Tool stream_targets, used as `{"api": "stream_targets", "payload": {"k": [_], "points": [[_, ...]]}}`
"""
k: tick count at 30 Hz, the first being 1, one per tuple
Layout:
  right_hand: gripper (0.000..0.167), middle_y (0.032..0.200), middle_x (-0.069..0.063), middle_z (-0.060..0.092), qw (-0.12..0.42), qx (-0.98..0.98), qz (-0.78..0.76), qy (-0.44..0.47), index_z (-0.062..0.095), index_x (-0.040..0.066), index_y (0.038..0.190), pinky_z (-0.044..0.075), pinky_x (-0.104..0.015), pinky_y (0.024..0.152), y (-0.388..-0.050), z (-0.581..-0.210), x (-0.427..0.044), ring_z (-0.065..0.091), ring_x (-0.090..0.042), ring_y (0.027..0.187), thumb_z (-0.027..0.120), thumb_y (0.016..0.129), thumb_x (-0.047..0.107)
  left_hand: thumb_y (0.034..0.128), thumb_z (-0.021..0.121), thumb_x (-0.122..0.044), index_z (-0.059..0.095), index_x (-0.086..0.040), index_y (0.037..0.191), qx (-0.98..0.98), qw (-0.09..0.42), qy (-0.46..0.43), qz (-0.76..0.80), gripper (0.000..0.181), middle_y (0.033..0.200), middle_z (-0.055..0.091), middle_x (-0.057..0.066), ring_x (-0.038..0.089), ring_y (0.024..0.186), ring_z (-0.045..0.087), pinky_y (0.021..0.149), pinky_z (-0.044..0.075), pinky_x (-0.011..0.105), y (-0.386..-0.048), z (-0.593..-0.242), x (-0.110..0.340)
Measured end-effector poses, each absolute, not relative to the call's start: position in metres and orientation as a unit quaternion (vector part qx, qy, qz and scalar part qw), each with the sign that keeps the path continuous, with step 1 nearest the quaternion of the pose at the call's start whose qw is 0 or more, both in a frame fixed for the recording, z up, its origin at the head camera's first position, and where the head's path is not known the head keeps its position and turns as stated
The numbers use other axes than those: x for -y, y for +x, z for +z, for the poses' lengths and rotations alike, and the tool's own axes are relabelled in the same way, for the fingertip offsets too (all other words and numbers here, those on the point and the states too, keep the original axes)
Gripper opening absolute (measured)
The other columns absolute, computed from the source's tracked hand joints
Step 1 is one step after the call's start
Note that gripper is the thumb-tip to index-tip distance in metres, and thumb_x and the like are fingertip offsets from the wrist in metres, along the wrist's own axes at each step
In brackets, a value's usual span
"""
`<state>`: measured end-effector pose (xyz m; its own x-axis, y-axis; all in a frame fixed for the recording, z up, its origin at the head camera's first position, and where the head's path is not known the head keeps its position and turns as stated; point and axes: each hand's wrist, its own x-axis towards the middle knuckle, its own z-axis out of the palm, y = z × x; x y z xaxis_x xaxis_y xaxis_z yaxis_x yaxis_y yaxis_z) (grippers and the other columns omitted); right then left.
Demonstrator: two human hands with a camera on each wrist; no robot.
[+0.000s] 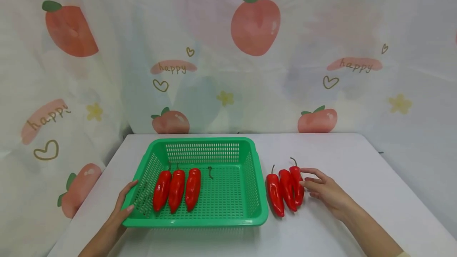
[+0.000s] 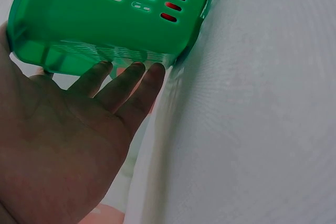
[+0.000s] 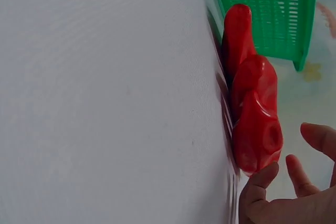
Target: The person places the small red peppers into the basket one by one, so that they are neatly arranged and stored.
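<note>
Your right hand, fingers spread, at outermost glossy red chilli pepper on white desk; closing wide could drag two neighbouring peppers. Your left hand, fingers extended, touches green perforated plastic basket; uneven push could tip it, rolling three inside peppers.

Your peppers are glossy red, your basket bright green, the table white; the pale cloth shows you pinkish-red fruit, gold hearts and yellow flowers.

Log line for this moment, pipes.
left hand: on green basket rim | right hand: fingers apart, at rightmost red pepper | inside peppers: three | outside peppers: three
</note>
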<state>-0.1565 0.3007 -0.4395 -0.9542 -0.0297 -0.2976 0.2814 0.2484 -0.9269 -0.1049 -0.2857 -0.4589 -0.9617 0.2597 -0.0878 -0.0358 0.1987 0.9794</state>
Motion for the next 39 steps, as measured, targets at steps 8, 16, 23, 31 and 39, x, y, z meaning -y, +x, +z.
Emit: {"api": "stream_targets", "payload": {"k": [8,16,23,31,39], "points": [[0.066,0.143,-0.021,0.045,0.142,-0.772,-0.617,0.044,0.037,0.008,0.157,0.054,-0.038,0.085,-0.159,-0.441,-0.294,0.051,-0.030,0.115,0.067,0.101,0.026,0.1126,0.034,-0.031,0.006,-0.034,0.164,-0.772,0.115,0.069,0.621,0.058,0.167,-0.004,0.009,0.031,0.145,0.021,0.105,0.039,0.043,-0.105,-0.458,0.285],[0.065,0.137,-0.023,0.047,0.156,-0.786,-0.597,0.037,0.037,0.008,0.158,0.055,-0.041,0.085,-0.167,-0.442,-0.290,0.051,-0.032,0.116,0.067,0.100,0.019,0.1118,0.036,-0.035,0.007,-0.033,0.164,-0.776,0.112,0.049,0.619,0.059,0.167,-0.005,0.013,0.048,0.147,0.014,0.108,0.030,0.068,-0.106,-0.456,0.283],[0.069,0.139,-0.027,0.042,0.152,-0.800,-0.578,0.049,0.036,0.009,0.158,0.056,-0.041,0.082,-0.169,-0.446,-0.288,0.052,-0.033,0.112,0.068,0.097,0.014,0.1117,0.035,-0.035,0.007,-0.032,0.163,-0.775,0.113,0.050,0.620,0.059,0.167,-0.005,0.013,0.047,0.147,0.014,0.108,0.029,0.068,-0.106,-0.457,0.283],[0.076,0.145,-0.032,0.036,0.134,-0.829,-0.540,0.050,0.034,0.008,0.157,0.057,-0.042,0.083,-0.167,-0.446,-0.286,0.044,-0.046,0.127,0.074,0.092,0.014,0.1115,0.036,-0.036,0.008,-0.034,0.163,-0.772,0.112,0.048,0.624,0.059,0.167,-0.004,0.012,0.047,0.148,0.012,0.108,0.025,0.072,-0.107,-0.458,0.282],[0.067,0.139,-0.032,0.042,0.115,-0.865,-0.485,0.052,0.037,0.007,0.152,0.059,-0.044,0.079,-0.164,-0.438,-0.285,0.046,-0.048,0.123,0.070,0.093,0.011,0.1114,0.036,-0.035,0.008,-0.033,0.163,-0.772,0.114,0.049,0.623,0.059,0.167,-0.005,0.013,0.046,0.148,0.012,0.109,0.024,0.073,-0.107,-0.457,0.282]]}}
